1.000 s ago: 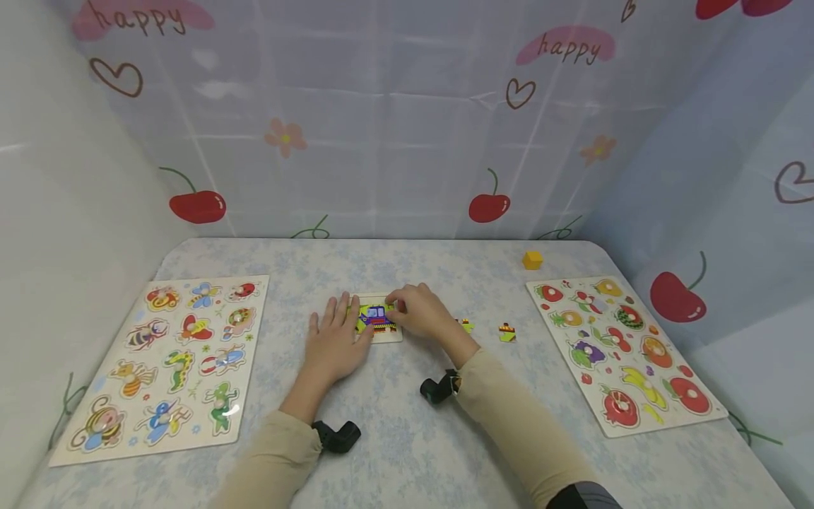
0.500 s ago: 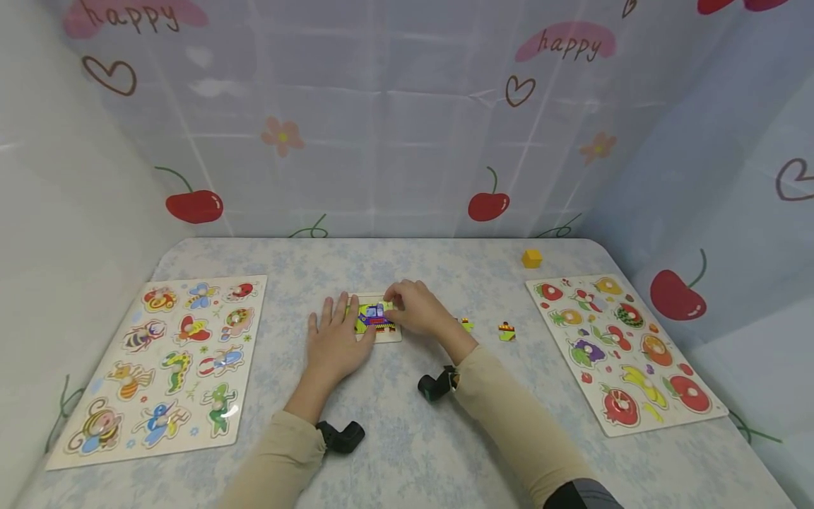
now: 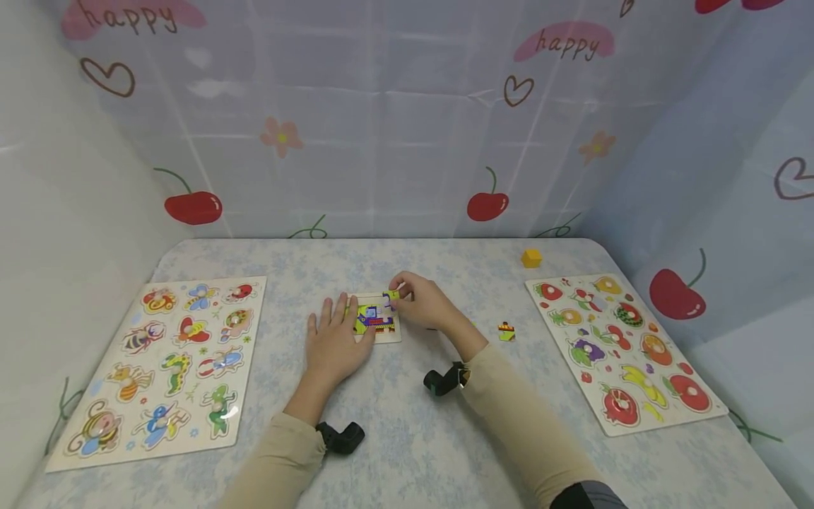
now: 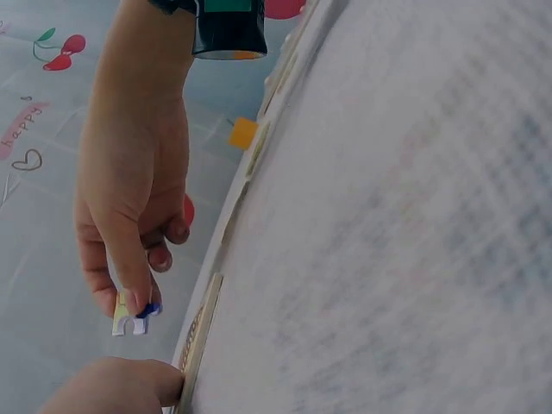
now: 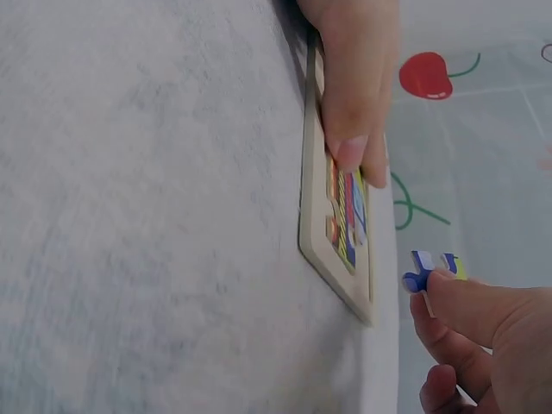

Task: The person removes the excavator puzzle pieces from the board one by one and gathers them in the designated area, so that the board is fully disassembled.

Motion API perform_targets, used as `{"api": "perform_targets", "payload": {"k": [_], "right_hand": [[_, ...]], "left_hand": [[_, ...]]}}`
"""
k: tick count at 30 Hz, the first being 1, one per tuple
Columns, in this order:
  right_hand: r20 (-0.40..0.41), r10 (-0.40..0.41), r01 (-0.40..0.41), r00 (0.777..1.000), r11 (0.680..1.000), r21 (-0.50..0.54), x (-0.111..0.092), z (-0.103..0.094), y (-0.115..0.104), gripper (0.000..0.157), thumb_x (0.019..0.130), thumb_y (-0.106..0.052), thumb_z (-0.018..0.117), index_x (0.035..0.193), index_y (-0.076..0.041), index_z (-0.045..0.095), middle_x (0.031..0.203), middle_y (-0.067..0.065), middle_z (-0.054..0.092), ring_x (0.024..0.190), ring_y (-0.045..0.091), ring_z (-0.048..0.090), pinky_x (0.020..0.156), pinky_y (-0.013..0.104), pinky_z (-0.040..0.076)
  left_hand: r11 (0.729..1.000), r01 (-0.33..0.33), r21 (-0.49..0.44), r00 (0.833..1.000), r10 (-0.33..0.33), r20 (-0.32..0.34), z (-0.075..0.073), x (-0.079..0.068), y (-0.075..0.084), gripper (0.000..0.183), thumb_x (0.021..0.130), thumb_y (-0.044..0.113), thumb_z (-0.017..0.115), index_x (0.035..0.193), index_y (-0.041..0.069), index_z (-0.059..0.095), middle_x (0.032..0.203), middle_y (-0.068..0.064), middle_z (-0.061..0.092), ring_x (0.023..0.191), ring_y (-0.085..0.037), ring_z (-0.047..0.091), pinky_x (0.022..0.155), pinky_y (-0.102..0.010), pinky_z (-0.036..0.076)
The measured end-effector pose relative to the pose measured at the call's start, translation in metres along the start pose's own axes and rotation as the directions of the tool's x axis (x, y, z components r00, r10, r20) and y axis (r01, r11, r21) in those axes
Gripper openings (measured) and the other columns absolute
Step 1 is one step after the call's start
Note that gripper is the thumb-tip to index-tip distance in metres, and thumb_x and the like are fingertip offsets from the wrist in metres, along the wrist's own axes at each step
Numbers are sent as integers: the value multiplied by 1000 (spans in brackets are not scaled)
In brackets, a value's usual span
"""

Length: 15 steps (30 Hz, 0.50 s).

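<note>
My right hand (image 3: 425, 302) pinches a small yellow and blue jigsaw piece (image 5: 421, 272) between thumb and fingertips. In the right wrist view the piece is raised off the board, past its corner. The small wooden jigsaw board (image 5: 315, 246) lies flat on the table, with a purple and yellow vehicle picture partly filled in. My left hand (image 3: 335, 346) lies with straight fingers over the board's left side, its thumb along the near edge. Another jigsaw piece (image 3: 506, 331) lies on the table to the right; more behind the right wrist is mostly hidden.
A large insect puzzle board (image 3: 191, 360) lies at the left of the table, a fruit puzzle board (image 3: 610, 339) at the right. A yellow block (image 3: 532, 259) stands near the back edge. Curtains printed with cherries hang behind.
My right hand has lifted a jigsaw piece out of the board's upper right and moved slightly up and right with it. My left hand stays on the board.
</note>
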State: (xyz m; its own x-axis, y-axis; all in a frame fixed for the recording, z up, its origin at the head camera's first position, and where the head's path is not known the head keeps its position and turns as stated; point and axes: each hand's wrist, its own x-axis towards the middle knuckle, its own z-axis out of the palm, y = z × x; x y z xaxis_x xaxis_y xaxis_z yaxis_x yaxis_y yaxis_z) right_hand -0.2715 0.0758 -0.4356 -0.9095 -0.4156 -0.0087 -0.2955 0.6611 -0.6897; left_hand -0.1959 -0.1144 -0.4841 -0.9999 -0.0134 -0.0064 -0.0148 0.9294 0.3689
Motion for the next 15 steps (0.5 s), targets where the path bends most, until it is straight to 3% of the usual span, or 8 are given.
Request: {"api": "perform_targets", "payload": {"k": [8, 15], "right_hand": [[-31, 105, -104, 994, 994, 32, -4, -30, 22, 20, 96, -23, 67, 115, -20, 60, 104, 4, 63, 80, 20, 54, 64, 29, 47], [-60, 181, -179, 982, 983, 46, -6, -67, 56, 23, 96, -21, 66, 118, -16, 59, 107, 9, 61, 89, 24, 56, 70, 31, 47]], "left_hand": [[999, -11, -42, 1000, 10, -23, -2, -4, 1, 77, 97, 56, 42, 160, 17, 21, 168, -7, 14, 156, -35, 4, 123, -62, 2], [999, -24, -45, 999, 23, -27, -1, -5, 1, 76, 97, 57, 40, 160, 18, 20, 168, -6, 13, 156, -35, 3, 123, -62, 2]]}}
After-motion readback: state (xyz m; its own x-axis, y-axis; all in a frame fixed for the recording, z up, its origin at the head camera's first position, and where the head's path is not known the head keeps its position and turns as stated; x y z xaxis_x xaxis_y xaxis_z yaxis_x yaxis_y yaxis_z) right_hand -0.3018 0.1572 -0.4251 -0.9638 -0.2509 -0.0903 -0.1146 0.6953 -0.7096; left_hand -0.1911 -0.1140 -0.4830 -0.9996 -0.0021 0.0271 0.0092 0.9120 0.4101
